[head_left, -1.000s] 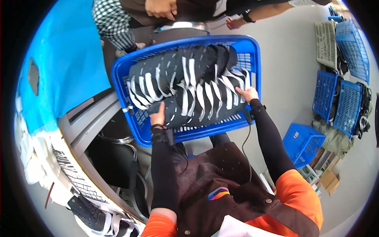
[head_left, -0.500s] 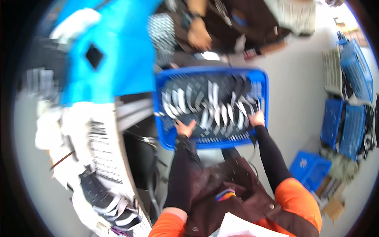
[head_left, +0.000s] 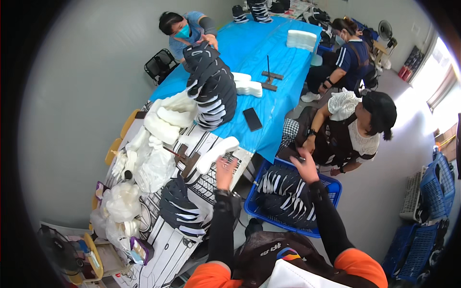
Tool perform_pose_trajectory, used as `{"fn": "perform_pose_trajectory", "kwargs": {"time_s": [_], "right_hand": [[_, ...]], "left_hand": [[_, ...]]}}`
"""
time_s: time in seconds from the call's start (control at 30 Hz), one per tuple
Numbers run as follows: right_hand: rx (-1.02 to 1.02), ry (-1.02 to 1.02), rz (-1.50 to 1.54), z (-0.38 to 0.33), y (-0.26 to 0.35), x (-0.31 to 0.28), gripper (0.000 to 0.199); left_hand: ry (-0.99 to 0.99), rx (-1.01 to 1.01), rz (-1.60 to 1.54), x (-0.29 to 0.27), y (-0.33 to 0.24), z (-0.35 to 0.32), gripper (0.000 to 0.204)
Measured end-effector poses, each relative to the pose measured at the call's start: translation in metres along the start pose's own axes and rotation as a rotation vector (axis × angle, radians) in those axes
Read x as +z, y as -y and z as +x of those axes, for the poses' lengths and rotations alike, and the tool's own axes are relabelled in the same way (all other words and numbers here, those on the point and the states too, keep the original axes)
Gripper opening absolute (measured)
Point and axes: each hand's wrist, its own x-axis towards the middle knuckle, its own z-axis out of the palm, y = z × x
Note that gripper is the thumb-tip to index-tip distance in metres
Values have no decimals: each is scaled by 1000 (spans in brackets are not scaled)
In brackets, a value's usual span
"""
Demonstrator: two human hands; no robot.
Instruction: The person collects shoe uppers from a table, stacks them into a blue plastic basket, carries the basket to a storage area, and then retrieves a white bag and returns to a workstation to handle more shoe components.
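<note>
My left hand (head_left: 224, 172) is raised with fingers apart at the near edge of the patterned table (head_left: 168, 249), just below a white shoe sole (head_left: 217, 152) on a wooden stand. My right hand (head_left: 304, 168) hovers, fingers spread, over the far rim of a blue plastic basket (head_left: 281, 223) filled with black-and-white shoe uppers (head_left: 285, 194). The hand of a seated person in a black cap (head_left: 357, 129) is close beyond my right hand. Neither of my hands holds anything.
A stack of black-and-white uppers (head_left: 180, 211) and bags of white parts (head_left: 153, 163) lie on the near table. A taller pile of uppers (head_left: 211, 86), a phone (head_left: 252, 119) and white soles sit on the blue table (head_left: 269, 53). Blue crates (head_left: 427, 235) stand at right; two other people sit further back.
Both hands have lifted off the basket's contents. The view has swung up and left, so the basket now lies low at centre and the long tables and people show.
</note>
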Motion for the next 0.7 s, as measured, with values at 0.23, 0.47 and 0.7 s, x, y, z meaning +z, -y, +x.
{"fn": "perform_pose_trajectory", "kwargs": {"time_s": [0.23, 0.47, 0.7], "right_hand": [[-494, -37, -41, 310, 275, 267, 84], [-609, -37, -717, 500, 298, 474, 87], [-522, -53, -738, 443, 278, 502, 63]], "left_hand": [[-440, -180, 131, -196, 54, 359, 113], [-371, -128, 207, -159, 126, 570, 98], [-548, -112, 466, -227, 149, 635, 97]]}}
